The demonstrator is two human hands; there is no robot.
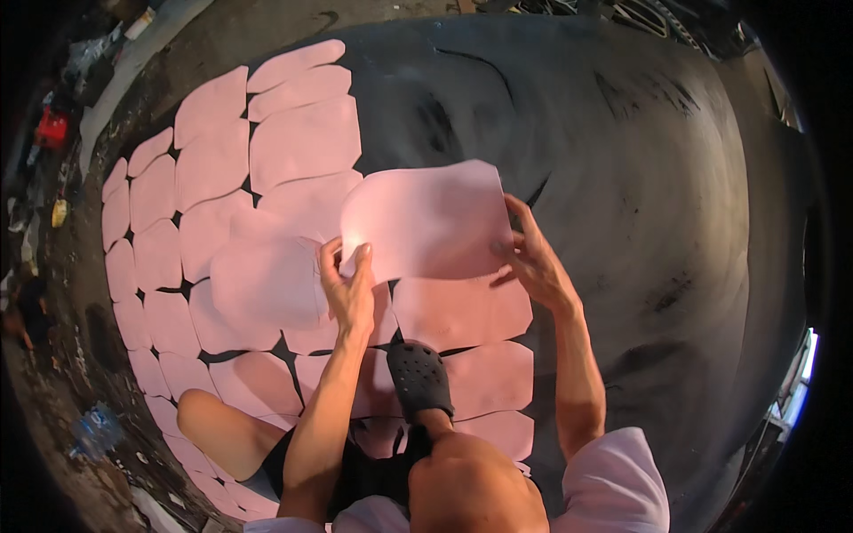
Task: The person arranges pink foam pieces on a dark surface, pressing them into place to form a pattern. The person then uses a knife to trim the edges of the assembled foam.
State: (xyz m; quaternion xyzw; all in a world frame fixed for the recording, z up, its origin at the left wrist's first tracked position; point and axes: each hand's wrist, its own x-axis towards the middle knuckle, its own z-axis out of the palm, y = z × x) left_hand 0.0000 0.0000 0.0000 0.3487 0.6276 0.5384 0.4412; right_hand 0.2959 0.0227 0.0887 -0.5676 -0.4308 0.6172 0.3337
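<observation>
Between my two hands is a pink flat sheet (pixel 426 222) with rounded corners, raised and slightly bowed above the dark surface. My left hand (pixel 349 282) pinches its lower left corner between thumb and fingers. At its right edge my right hand (pixel 538 266) grips it, with some fingertips hidden behind. Left of my left hand lies what looks like a loose pile of similar pink sheets (pixel 267 271). Just below the held sheet, another pink sheet (pixel 462 313) lies flat.
Rows of pink pieces (pixel 306 142) cover the left part of a broad black surface (pixel 622 231), with narrow dark gaps between them. My dark clog (pixel 419 377) rests among the nearer pieces. Beyond the left edge, a red object (pixel 51 129) and a plastic bottle (pixel 96 431) lie on the ground.
</observation>
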